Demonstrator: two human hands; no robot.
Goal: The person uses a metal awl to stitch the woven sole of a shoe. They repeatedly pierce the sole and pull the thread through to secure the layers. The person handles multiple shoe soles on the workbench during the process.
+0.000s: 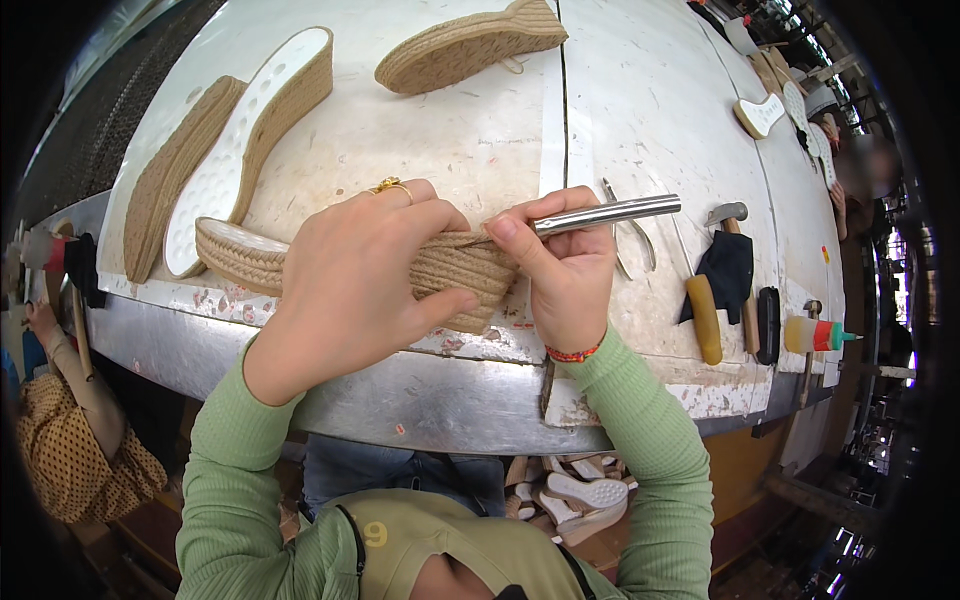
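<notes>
Rope wedge, tan and braided [455,270], by near surface edge [430,392]: left hand [345,275] clasping it; right hand [568,265], ideally steady, pinching silver metal rod [640,207].

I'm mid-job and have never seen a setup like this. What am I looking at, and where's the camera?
There is no machine here: these are a person's bare hands. The single picture comes from a wide camera on their head, looking down, so straight edges bend near the rim. The left hand grips a rope-covered wedge sole; the right hand holds a shiny metal tool against it. On the worktable lie another sole at the top, two soles on the left, and, to the right, pliers, a hammer and a black cloth.
</notes>
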